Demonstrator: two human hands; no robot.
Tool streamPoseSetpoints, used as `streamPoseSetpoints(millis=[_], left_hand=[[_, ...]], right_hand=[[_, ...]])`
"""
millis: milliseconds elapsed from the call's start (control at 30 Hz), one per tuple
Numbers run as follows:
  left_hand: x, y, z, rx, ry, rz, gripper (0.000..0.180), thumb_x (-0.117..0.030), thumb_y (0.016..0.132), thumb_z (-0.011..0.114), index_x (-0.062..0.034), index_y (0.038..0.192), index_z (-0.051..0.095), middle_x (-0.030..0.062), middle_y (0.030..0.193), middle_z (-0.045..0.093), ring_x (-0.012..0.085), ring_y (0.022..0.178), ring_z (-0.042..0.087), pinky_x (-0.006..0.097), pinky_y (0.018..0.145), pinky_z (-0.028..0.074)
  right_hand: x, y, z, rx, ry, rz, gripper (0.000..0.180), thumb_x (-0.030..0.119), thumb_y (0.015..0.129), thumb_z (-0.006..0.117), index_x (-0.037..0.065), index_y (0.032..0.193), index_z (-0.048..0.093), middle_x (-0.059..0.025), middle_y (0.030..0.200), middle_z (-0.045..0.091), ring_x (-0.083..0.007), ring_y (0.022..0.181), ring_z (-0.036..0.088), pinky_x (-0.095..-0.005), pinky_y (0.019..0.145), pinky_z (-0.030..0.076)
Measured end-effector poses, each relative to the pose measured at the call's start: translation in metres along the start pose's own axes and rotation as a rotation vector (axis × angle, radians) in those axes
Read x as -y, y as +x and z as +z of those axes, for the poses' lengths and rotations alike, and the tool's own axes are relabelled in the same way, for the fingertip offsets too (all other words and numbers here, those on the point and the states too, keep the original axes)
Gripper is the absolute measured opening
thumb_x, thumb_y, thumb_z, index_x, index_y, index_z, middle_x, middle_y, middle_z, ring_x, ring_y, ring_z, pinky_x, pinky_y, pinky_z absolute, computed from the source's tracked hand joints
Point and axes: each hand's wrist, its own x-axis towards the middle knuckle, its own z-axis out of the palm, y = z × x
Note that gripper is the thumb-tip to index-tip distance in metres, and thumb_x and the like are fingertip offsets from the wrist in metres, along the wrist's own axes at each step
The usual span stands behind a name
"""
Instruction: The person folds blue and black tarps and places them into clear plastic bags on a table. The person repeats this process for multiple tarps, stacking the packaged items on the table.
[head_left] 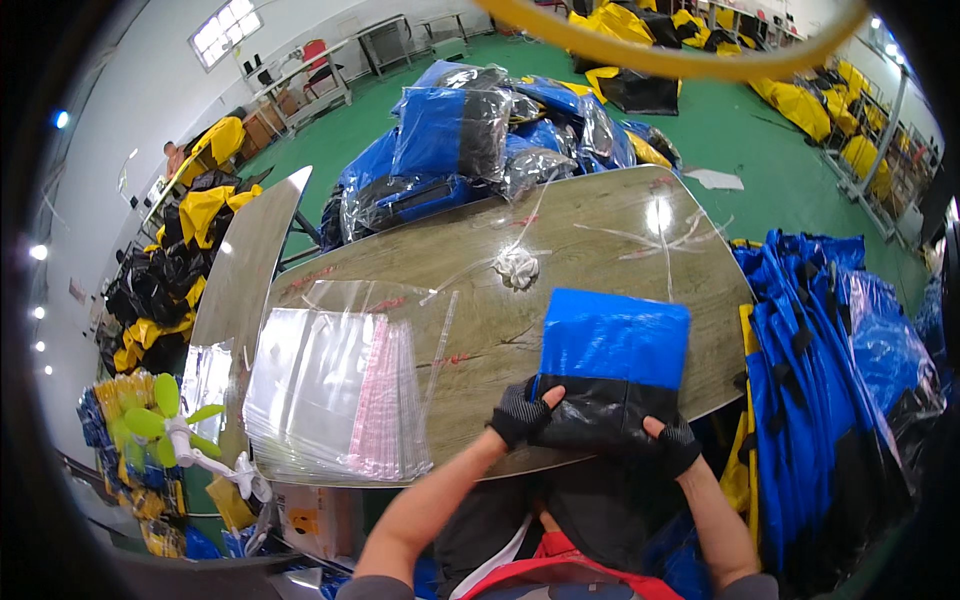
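Note:
A folded blue-and-black tarpaulin piece [615, 338] lies at the table's near edge, blue half away from me and black half towards me. My left hand [524, 412], in a dark fingerless glove, grips its near left side with the thumb on top. At its near right corner, my right hand [676, 444], gloved the same way, holds on with the thumb over the black part. The fingers of both hands are mostly hidden beneath it. Left of my left hand rests a fanned stack of clear plastic bags [320, 390] with a pinkish band along their edges.
A white clump of string [517, 268] sits mid-table [460, 270]. Bagged blue-and-black bundles [450, 135] pile beyond the far edge. A clip-on fan [180, 430] with green blades stands at the near left corner. Blue tarpaulins [800, 370] hang close on the right.

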Motion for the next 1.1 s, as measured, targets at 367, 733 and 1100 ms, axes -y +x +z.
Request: streamPoseSetpoints(millis=[367, 733, 1100], left_hand=[[0.056, 0.150, -0.082, -0.309, 0.056, 0.164, 0.041, -0.017, 0.082, 0.061, -0.0116, 0.122, 0.056, 0.0180, 0.095, 0.066, 0.0382, 0.089, 0.062, 0.043, 0.079, 0.049], [0.110, -0.026, -0.123, -0.008, 0.843, 0.257, 0.045, -0.029, 0.094, 0.044, -0.0123, 0.136, 0.046, 0.0148, 0.143, 0.044, 0.0368, 0.135, 0.036, 0.052, 0.113, 0.018], [0.079, -0.080, -0.075, -0.021, 0.844, 0.311, 0.046, -0.034, 0.099, 0.034, -0.0108, 0.135, 0.049, 0.0170, 0.144, 0.042, 0.0388, 0.136, 0.032, 0.053, 0.114, 0.015]], right_hand=[[-0.025, -0.019, -0.024, -0.099, 0.015, -0.044, 0.056, 0.007, 0.088, 0.058, 0.002, 0.141, 0.039, -0.0144, 0.137, 0.049, -0.0297, 0.123, 0.051, -0.0408, 0.103, 0.043], [-0.025, -0.039, -0.004, -0.041, 0.062, -0.003, 0.059, 0.011, 0.084, 0.060, -0.001, 0.139, 0.040, -0.0178, 0.133, 0.052, -0.0320, 0.119, 0.054, -0.0426, 0.099, 0.046], [-0.020, -0.097, -0.016, 0.052, -0.129, 0.167, 0.064, 0.012, 0.079, 0.063, -0.003, 0.137, 0.042, -0.0166, 0.131, 0.054, -0.0290, 0.121, 0.053, -0.0392, 0.104, 0.041]])
